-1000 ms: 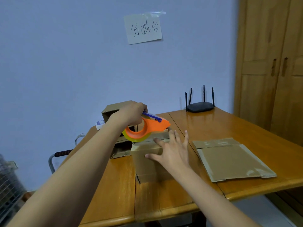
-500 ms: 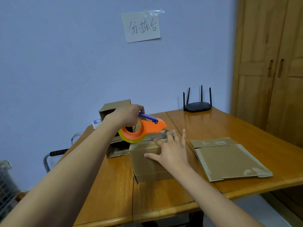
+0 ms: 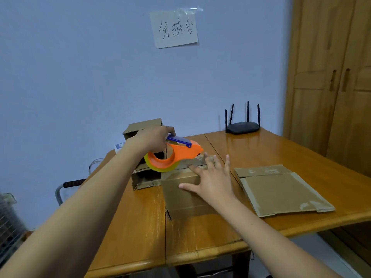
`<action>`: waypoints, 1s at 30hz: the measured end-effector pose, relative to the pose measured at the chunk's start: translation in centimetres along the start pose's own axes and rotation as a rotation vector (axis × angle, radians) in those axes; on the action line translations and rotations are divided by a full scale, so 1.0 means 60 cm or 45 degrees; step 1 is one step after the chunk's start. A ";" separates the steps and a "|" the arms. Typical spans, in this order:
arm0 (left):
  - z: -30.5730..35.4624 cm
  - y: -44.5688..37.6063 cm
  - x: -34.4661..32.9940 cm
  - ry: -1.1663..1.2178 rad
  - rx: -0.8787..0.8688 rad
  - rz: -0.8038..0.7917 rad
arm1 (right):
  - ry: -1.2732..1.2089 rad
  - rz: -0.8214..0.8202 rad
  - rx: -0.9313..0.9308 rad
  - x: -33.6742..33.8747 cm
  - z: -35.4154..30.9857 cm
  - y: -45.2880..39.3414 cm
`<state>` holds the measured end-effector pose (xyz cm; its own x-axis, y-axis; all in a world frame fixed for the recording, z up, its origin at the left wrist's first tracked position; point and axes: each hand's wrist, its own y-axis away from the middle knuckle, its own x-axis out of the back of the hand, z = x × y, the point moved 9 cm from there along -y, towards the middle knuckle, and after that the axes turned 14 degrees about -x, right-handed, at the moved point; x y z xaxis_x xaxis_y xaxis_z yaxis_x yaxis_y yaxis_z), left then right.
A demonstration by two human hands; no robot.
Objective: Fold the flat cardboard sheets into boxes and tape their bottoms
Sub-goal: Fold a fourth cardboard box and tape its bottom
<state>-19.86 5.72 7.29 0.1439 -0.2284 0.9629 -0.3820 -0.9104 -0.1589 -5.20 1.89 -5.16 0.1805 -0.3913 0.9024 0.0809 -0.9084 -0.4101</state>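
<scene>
Since the earlier frames, little has changed: the left hand (image 3: 153, 141) has carried the orange tape dispenser (image 3: 176, 155) only slightly, and its nose is still near the far edge of the box, while the right hand (image 3: 210, 179) stays flat on the box top.

Left fingers are curled around the dispenser at its back part, next to the blue lever, and hold it above the cardboard box (image 3: 184, 193). Around the dispenser sits a roll of yellowish tape (image 3: 160, 168), and its lower edge is very close to the far left corner of the box; I cannot tell if it touches. The right fingers (image 3: 208, 163) are straight and spread, pressing on the top flaps, and the thumb lies along the front edge of the box top.

This box stands on the wooden tabletop (image 3: 200, 241), near the middle, over the seam between two table leaves. Just behind it on the left, two other folded boxes (image 3: 144, 153) are stacked one on the other, with their open sides facing us. To the right of the box, apart from it, a flat cardboard sheet (image 3: 279, 190) lies on the tabletop with old tape strips on it.

At the far edge of the tabletop stands a black router (image 3: 243, 127) with four antennas. A paper note (image 3: 174, 29) with handwriting is taped on the blue wall, and a wooden wardrobe (image 3: 331, 77) is at the right.
</scene>
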 end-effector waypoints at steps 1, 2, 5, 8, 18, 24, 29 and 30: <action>-0.001 0.001 0.000 0.003 0.005 0.000 | 0.000 -0.004 0.001 0.000 0.000 0.000; -0.002 0.002 0.000 0.002 0.010 0.006 | -0.001 -0.008 0.005 0.000 0.000 -0.001; -0.003 0.004 0.003 -0.022 0.009 0.016 | -0.013 -0.026 0.010 -0.002 0.001 -0.001; -0.003 0.002 -0.002 -0.028 0.000 0.002 | -0.028 -0.044 0.002 -0.004 0.002 -0.004; -0.056 0.056 -0.003 0.012 0.102 0.029 | -0.045 -0.108 0.001 -0.009 0.003 -0.009; -0.066 0.078 -0.034 0.164 0.149 -0.006 | -0.178 -0.129 0.037 -0.009 0.006 -0.006; -0.066 0.079 -0.031 0.146 0.163 -0.005 | -0.247 0.005 0.070 0.003 0.003 0.003; -0.066 0.079 -0.029 0.143 0.163 -0.007 | -0.240 0.025 0.087 0.006 0.000 0.006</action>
<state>-25.53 3.17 5.72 0.0396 -0.1899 0.9810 -0.2607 -0.9497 -0.1733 -5.08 1.44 -5.01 0.3623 -0.3684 0.8561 0.1409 -0.8863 -0.4411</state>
